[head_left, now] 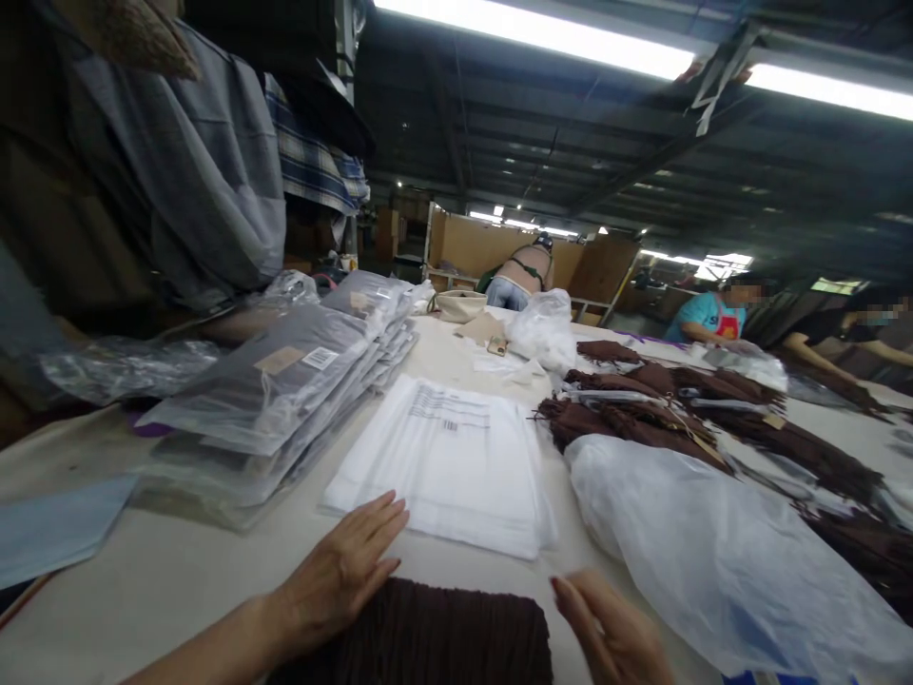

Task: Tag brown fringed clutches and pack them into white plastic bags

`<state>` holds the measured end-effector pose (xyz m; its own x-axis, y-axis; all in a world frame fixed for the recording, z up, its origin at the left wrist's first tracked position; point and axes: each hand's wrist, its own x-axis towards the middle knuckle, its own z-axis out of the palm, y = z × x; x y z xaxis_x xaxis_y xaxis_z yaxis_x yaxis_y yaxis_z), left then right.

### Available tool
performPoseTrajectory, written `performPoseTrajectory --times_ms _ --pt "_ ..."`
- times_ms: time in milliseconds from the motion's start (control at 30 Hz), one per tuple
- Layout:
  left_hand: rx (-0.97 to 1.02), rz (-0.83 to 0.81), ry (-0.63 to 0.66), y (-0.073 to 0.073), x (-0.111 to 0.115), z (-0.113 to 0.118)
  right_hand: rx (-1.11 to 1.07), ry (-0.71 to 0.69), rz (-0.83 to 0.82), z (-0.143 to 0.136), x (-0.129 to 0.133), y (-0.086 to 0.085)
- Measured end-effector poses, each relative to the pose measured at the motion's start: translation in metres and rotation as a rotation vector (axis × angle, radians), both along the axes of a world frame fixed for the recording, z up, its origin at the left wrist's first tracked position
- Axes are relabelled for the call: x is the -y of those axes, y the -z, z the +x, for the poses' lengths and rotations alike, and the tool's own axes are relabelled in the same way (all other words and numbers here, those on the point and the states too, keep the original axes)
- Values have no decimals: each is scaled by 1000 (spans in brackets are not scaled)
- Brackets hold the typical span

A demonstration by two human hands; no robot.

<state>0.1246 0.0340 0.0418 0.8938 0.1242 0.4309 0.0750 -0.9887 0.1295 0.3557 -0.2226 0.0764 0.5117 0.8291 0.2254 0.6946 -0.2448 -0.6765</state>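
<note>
— What do you see from the head camera, standing there by the table [178,580]?

— The person's left hand [342,566] lies flat, fingers stretched out and released, its palm on the far left edge of a folded dark brown knit piece [420,633] that sits on the table right at the near edge, between both hands. The fingertips reach past the knit toward a stack of flat white bags [449,466], just short of touching it as far as I can tell.

— And the other hand?

— The right hand [606,628] is just beside the knit's right edge, fingers straight and loose, grasping nothing; whether it rests on the table or hangs above it I cannot tell, it is a little blurred.

— What lies around them?

— To the left, a slanting pile of packed grey garments in clear bags [285,400] with labels. To the right, a big crumpled clear plastic sheet [720,561], and behind it more brown fringed pieces [642,419] strewn over the table. Farther off, a person in a turquoise top [709,319] works at the same table, and another bends over by the cardboard walls [524,271].
</note>
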Motion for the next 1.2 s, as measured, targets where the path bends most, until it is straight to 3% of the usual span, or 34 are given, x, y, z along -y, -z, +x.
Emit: performPoseTrajectory --times_ms 67,133,233,333,467,700,800,900,967,1067,1133,1200 --pt "-49 -48 -45 9 -28 19 132 -183 -91 -10 -63 1" --pt "-116 -92 -67 20 -47 34 260 -305 -288 -7 -116 7" --pt "-187 -135 -78 31 -61 46 309 -394 -447 10 -158 23" --pt "-244 -165 -53 30 -65 51 278 -416 -420 29 -167 33" --pt "-252 -188 13 17 -66 65 171 -430 -375 49 -171 33" --pt "-314 19 -78 12 -55 120 12 -252 -258 71 -194 57" --pt "-315 72 -119 9 -55 135 12 -222 -178 70 -193 64" --pt "-333 142 -172 1 -63 129 57 -247 -88 66 -175 59" --pt "-346 182 -231 -5 -71 112 144 -284 -40 64 -154 54" --pt "-352 227 -342 -11 -79 72 492 -343 31 65 -115 54" --pt "-349 244 -414 -11 -80 43 745 -324 64 67 -88 60" --pt "-308 172 -484 -9 -75 18 828 -242 78 66 -65 69"
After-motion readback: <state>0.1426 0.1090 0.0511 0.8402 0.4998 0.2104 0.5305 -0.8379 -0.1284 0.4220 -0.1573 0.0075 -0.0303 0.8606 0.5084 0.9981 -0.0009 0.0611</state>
